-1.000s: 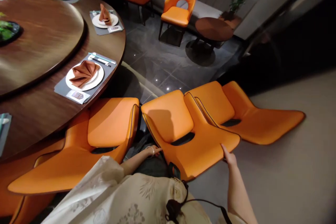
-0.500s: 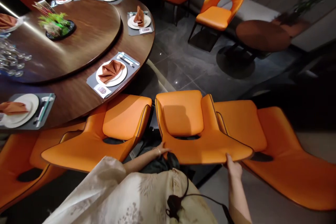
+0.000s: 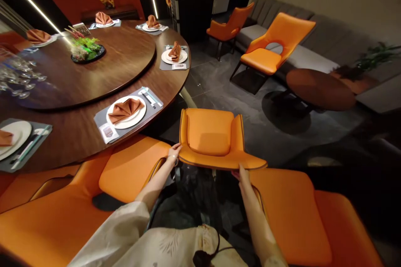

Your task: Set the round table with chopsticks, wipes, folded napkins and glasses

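Note:
Both my arms reach forward to an orange chair point(image 3: 209, 131) with dark piping, seen from behind its back. My left hand point(image 3: 174, 152) grips the left edge of the backrest, its fingers partly hidden by it. Lower on the right, my right hand point(image 3: 242, 175) holds the bottom rim of the backrest, thumb on top and other fingers underneath. Close by my left forearm is a second orange chair point(image 3: 131, 171), tucked against the round table. To the right of my right arm stands a further orange chair point(image 3: 288, 212).
On the left, a round wooden table point(image 3: 169, 91) carries place settings, folded napkins point(image 3: 126, 109), glasses and a plant centrepiece point(image 3: 86, 48). Beyond the dark floor are another orange chair point(image 3: 266, 56), a small round table point(image 3: 319, 89), a grey sofa point(image 3: 300, 29) and a loaded trolley point(image 3: 196, 12).
The held chair has moved forward, away from my body, and my arms are stretched out further. My view has tilted up, showing more of the sofa and the trolley.

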Motion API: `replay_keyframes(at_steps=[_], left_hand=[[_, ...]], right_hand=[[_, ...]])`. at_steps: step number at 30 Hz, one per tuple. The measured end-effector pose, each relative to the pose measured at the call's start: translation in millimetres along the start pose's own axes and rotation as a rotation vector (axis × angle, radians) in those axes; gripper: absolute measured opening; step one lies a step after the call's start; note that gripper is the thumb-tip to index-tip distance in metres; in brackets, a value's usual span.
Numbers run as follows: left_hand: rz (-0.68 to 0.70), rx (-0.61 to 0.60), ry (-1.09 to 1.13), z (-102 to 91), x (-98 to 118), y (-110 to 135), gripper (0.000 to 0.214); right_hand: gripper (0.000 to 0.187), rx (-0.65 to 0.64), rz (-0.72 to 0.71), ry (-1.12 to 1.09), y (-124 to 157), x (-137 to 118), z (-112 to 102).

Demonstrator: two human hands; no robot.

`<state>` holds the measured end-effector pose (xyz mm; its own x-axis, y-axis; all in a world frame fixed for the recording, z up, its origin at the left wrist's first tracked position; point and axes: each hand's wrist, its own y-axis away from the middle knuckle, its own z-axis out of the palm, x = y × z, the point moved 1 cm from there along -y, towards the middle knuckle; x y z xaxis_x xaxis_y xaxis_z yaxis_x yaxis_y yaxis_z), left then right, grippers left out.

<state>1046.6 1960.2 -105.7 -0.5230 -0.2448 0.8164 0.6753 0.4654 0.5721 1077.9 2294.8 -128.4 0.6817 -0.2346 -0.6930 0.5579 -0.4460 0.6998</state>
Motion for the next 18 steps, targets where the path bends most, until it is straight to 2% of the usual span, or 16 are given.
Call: replay_keyframes(at_steps=[3, 5, 6, 8, 9, 10, 11, 13, 15, 17, 18], left_hand=[[0.049, 0.150, 0.073, 63.1, 60.9, -47.9, 0.034], [0.091, 0.224, 0.106, 103.7, 96.2, -66.9, 0.042], [0.124, 0.224, 0.113, 123.1, 107.7, -69.5, 0.043], [0.285, 0.075, 0.072, 160.4, 111.8, -57.8, 0.042], [0.395, -0.054, 0.018, 176.8, 102.5, -43.6, 0.040], [0.503, -0.207, -0.053, 190.2, 85.2, -24.6, 0.037], [0.585, -0.351, -0.134, 199.0, 60.5, -2.5, 0.034], [0.601, -0.572, -0.285, 198.8, -4.9, 43.6, 0.032], [0.491, -0.665, -0.418, 175.4, -76.7, 81.4, 0.030], [0.348, -0.673, -0.550, 139.7, -138.9, 106.0, 0.027], [0.286, -0.676, -0.610, 122.3, -163.4, 114.5, 0.026]], right_hand=[[0.040, -0.094, -0.022, 0.035, -59.6, -87.5, 45.0], [0.035, -0.217, -0.065, 0.037, -95.3, -147.4, 71.7], [0.037, -0.274, -0.094, 0.027, -110.4, -172.2, 80.8], [0.052, -0.396, -0.219, 0.041, -133.8, -200.4, 83.3], [0.062, -0.439, -0.301, 0.095, -141.5, -200.1, 74.1], [0.073, -0.448, -0.377, 0.189, -146.1, -188.9, 57.3], [0.083, -0.407, -0.432, 0.317, -147.2, -166.8, 33.4], [0.096, -0.182, -0.404, 0.610, -137.1, -94.9, -29.8], [0.099, 0.080, -0.225, 0.840, -108.6, -1.4, -99.5], [0.094, 0.184, -0.023, 0.939, -65.7, 92.3, -161.6], [0.090, 0.202, 0.049, 0.953, -41.1, 133.5, -189.1]])
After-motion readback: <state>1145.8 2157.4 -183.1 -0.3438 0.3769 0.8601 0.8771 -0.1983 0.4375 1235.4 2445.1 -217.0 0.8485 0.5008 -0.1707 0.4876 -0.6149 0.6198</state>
